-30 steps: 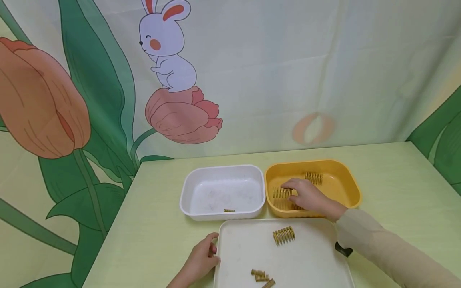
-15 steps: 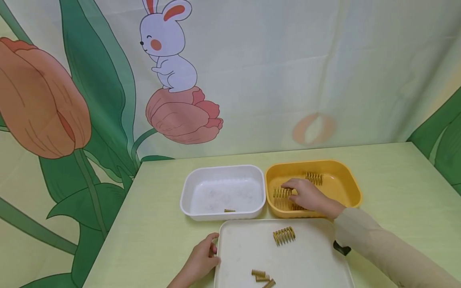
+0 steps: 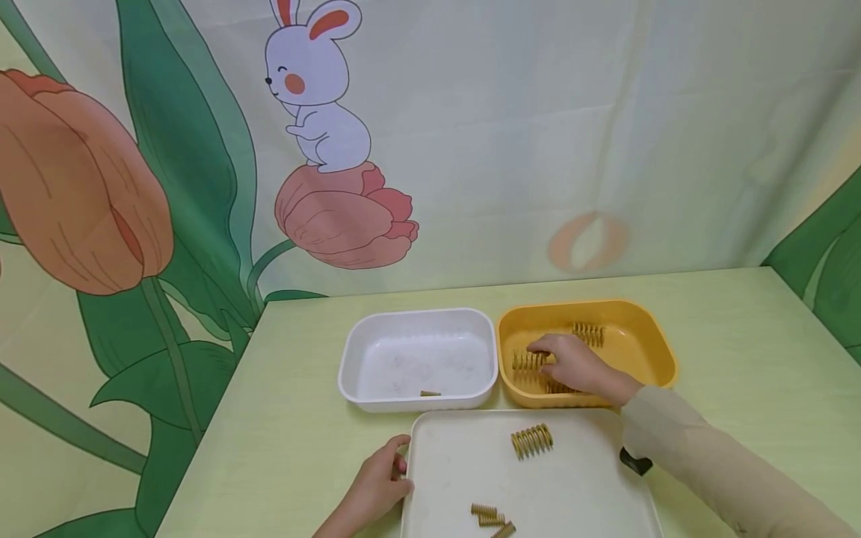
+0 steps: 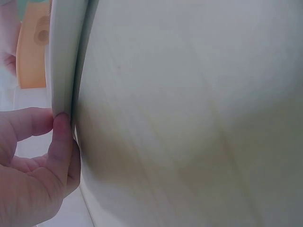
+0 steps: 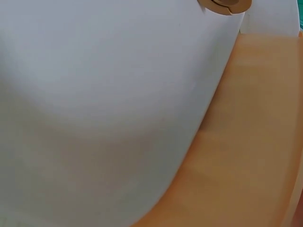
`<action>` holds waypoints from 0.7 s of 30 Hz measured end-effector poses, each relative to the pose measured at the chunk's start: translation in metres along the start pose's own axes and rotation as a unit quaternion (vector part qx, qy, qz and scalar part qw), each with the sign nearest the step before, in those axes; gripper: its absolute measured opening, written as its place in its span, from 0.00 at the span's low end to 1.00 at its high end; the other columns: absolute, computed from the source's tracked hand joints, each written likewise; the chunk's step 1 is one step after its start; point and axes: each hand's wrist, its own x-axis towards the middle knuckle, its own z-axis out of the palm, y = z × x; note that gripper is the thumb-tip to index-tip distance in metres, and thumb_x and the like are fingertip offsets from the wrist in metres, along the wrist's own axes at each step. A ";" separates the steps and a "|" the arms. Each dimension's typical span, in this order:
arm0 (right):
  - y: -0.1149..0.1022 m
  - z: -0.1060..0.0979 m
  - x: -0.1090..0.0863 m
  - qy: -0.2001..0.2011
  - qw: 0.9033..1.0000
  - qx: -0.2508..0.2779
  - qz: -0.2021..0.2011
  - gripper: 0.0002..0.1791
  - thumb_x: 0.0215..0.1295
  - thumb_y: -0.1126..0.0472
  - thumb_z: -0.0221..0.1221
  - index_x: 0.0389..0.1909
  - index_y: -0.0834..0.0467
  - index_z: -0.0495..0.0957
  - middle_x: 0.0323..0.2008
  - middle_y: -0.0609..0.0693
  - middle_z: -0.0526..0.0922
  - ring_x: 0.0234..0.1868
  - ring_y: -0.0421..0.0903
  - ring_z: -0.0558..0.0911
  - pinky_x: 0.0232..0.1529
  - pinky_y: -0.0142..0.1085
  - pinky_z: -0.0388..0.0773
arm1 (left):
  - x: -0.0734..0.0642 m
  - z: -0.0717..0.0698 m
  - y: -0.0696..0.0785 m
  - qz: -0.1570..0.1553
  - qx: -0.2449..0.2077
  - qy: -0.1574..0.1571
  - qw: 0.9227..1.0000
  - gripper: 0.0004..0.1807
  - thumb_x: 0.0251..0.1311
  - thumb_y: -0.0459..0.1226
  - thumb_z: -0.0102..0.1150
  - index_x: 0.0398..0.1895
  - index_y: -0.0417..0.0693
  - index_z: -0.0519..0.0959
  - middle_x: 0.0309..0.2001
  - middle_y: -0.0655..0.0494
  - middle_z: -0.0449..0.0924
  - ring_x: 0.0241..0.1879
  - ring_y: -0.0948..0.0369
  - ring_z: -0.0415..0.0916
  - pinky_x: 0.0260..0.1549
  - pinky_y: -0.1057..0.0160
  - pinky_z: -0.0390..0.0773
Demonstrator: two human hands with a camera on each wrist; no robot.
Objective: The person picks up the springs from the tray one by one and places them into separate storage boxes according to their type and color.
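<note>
The right hand (image 3: 580,366) pinches the end of a brass-coloured coil spring (image 3: 527,362) in the yellow bin (image 3: 642,345), finger and thumb curled round it. The left hand (image 3: 378,480) grips the rim of the off-white tray (image 3: 572,486), fingers clamped on its edge. Another large spring (image 3: 532,441) and three small springs (image 3: 492,521) lie on this tray. A white bin (image 3: 410,359) sits just beside the yellow one, holding one small coil (image 3: 430,394).
</note>
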 end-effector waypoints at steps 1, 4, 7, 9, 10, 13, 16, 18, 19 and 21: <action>0.001 0.000 0.000 0.000 1.000 0.001 0.001 0.19 0.50 0.70 0.57 0.47 0.66 0.75 0.46 0.58 0.78 0.49 0.55 0.75 0.51 0.47 0.70 | 0.000 0.000 0.000 -0.001 0.000 -0.001 1.000 0.33 0.36 0.23 0.53 0.55 0.33 0.63 0.28 0.53 0.68 0.22 0.68 0.61 0.21 0.72 0.65; 0.003 0.001 0.001 -0.001 1.000 0.004 0.002 0.19 0.50 0.70 0.57 0.46 0.66 0.75 0.46 0.59 0.78 0.49 0.55 0.75 0.51 0.48 0.70 | 0.001 0.000 0.000 -0.005 0.000 -0.003 1.000 0.33 0.37 0.24 0.53 0.55 0.33 0.63 0.28 0.53 0.68 0.22 0.68 0.61 0.21 0.72 0.65; 0.005 0.002 0.001 -0.002 1.000 0.004 0.004 0.19 0.50 0.70 0.57 0.46 0.66 0.75 0.46 0.59 0.78 0.49 0.55 0.75 0.50 0.47 0.70 | 0.001 0.000 -0.001 -0.007 0.000 -0.004 1.000 0.33 0.37 0.24 0.53 0.55 0.33 0.63 0.28 0.53 0.68 0.22 0.68 0.61 0.21 0.73 0.65; 0.006 0.002 0.001 -0.004 1.000 0.006 0.006 0.19 0.50 0.70 0.57 0.47 0.66 0.75 0.46 0.59 0.78 0.50 0.55 0.75 0.51 0.47 0.70 | 0.001 0.000 -0.002 -0.006 0.001 -0.005 1.000 0.33 0.37 0.24 0.53 0.55 0.33 0.63 0.28 0.53 0.68 0.22 0.69 0.61 0.21 0.73 0.64; 0.007 0.002 0.001 -0.005 1.000 0.007 0.007 0.19 0.50 0.70 0.57 0.47 0.66 0.75 0.46 0.59 0.78 0.50 0.55 0.75 0.51 0.48 0.70 | 0.001 -0.001 -0.002 -0.006 0.001 -0.004 1.000 0.33 0.37 0.24 0.53 0.55 0.33 0.63 0.28 0.53 0.68 0.22 0.69 0.61 0.21 0.73 0.64; 0.008 0.003 0.002 -0.007 1.000 0.013 0.011 0.19 0.50 0.70 0.57 0.47 0.67 0.74 0.47 0.59 0.77 0.50 0.56 0.74 0.51 0.48 0.70 | 0.001 -0.001 -0.002 -0.006 -0.001 -0.004 1.000 0.33 0.37 0.24 0.53 0.55 0.34 0.63 0.28 0.53 0.68 0.22 0.69 0.61 0.21 0.72 0.64; 0.010 0.003 0.002 -0.007 1.000 0.010 0.009 0.19 0.50 0.71 0.57 0.47 0.67 0.74 0.46 0.60 0.77 0.50 0.56 0.74 0.50 0.48 0.70 | 0.001 -0.001 -0.002 -0.008 -0.006 -0.006 1.000 0.33 0.37 0.24 0.53 0.55 0.33 0.63 0.28 0.53 0.68 0.22 0.68 0.61 0.20 0.72 0.65; 0.011 0.004 0.002 -0.006 1.000 0.007 0.007 0.19 0.50 0.71 0.57 0.46 0.67 0.74 0.46 0.60 0.78 0.50 0.56 0.75 0.50 0.48 0.70 | 0.001 -0.001 -0.001 -0.007 -0.007 -0.007 1.000 0.33 0.37 0.24 0.53 0.55 0.33 0.63 0.28 0.53 0.68 0.22 0.68 0.61 0.20 0.72 0.65; 0.011 0.004 0.002 -0.006 1.000 0.006 0.005 0.19 0.49 0.71 0.57 0.46 0.67 0.75 0.46 0.60 0.78 0.49 0.56 0.75 0.50 0.48 0.70 | 0.001 -0.001 -0.001 -0.007 -0.007 -0.007 1.000 0.33 0.37 0.24 0.53 0.55 0.33 0.63 0.28 0.53 0.68 0.22 0.68 0.61 0.20 0.73 0.65; 0.013 0.005 0.002 -0.007 1.000 0.005 0.004 0.19 0.49 0.71 0.57 0.46 0.68 0.75 0.45 0.60 0.78 0.49 0.56 0.75 0.49 0.48 0.70 | 0.001 -0.001 -0.001 -0.007 -0.009 -0.008 1.000 0.33 0.37 0.23 0.53 0.55 0.33 0.63 0.28 0.53 0.68 0.22 0.68 0.61 0.20 0.72 0.65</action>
